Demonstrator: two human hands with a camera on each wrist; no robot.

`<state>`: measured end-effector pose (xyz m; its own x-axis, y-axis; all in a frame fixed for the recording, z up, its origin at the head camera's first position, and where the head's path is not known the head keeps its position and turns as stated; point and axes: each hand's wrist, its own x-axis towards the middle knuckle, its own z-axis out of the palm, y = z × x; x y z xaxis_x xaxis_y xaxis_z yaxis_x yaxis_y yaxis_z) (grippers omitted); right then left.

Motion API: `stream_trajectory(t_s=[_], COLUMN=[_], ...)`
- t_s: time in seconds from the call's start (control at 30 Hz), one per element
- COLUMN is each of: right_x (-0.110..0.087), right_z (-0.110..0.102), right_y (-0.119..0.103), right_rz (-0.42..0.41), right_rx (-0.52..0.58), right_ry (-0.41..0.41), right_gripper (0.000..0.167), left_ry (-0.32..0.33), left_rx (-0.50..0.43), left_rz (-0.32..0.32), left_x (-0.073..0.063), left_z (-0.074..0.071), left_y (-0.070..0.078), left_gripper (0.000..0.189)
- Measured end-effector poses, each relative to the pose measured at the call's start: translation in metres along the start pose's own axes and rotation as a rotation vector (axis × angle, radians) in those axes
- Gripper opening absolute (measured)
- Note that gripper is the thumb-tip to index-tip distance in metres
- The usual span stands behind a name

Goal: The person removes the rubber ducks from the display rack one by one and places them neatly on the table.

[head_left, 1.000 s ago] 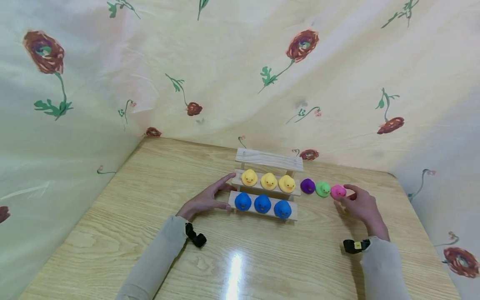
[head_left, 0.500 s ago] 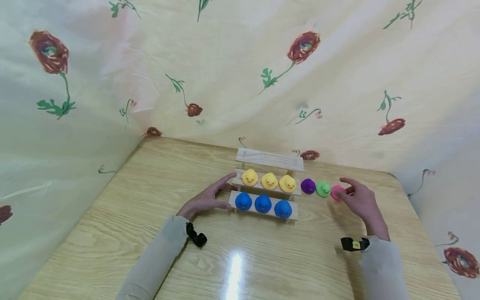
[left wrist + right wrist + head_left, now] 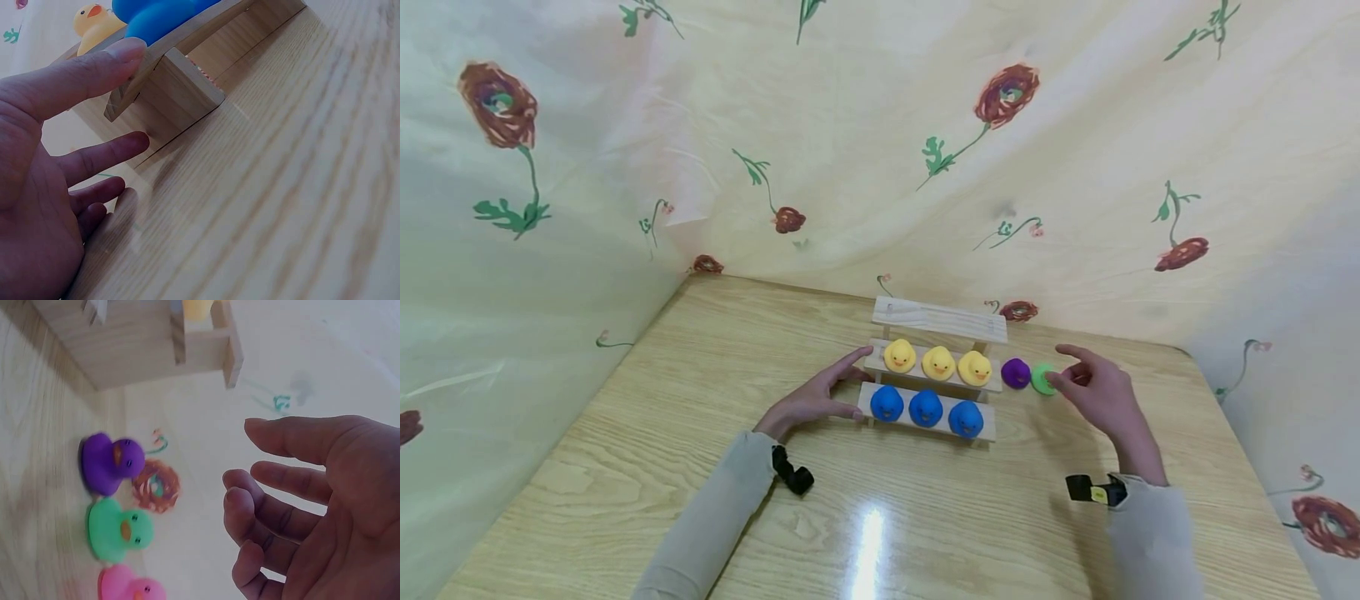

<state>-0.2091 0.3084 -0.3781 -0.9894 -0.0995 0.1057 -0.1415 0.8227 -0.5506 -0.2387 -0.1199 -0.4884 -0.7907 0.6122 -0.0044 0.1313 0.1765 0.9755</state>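
A three-tier wooden shelf (image 3: 938, 317) stands on the table, with three yellow rubber ducks (image 3: 937, 363) on its middle tier and three blue rubber ducks (image 3: 925, 408) on the lowest. At its left end rests my left hand (image 3: 808, 397), thumb touching the lowest tier's edge, other fingers extended beside the side panel. To the right of the shelf sit a purple duck (image 3: 1016, 373), a green duck (image 3: 1041, 379) and a pink duck (image 3: 129, 585) in a row. My right hand (image 3: 1103, 393) hovers above the green and pink ducks, fingers loosely bent around nothing; it hides the pink one from the head view.
The wood-grain table (image 3: 820, 533) reaches toward the camera in front of the shelf. Flower-printed sheeting (image 3: 850, 125) rises close behind the shelf and ducks, and along both sides. The top tier holds no ducks.
My right hand has come off the pink duck, risen and shifted left toward the green one. The ducks, the shelf and my left hand stay where they were.
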Motion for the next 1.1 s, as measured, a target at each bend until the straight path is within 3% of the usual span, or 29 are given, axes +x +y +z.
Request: stream_trajectory(t_s=[0.57,1.1], right_x=[-0.004,-0.003], right_z=[0.015,0.04], right_y=[-0.04,-0.052], right_rz=[-0.059,-0.146], right_rx=[0.03,0.103], right_ry=[-0.024,-0.08], right_gripper=[0.047,0.048], left_ry=[-0.001,-0.003], left_rx=[0.008,0.001], left_rz=[0.004,-0.006], left_x=[-0.002,-0.002], left_z=[0.0,-0.001], left_y=[0.002,0.001], left_gripper=[0.101,0.1])
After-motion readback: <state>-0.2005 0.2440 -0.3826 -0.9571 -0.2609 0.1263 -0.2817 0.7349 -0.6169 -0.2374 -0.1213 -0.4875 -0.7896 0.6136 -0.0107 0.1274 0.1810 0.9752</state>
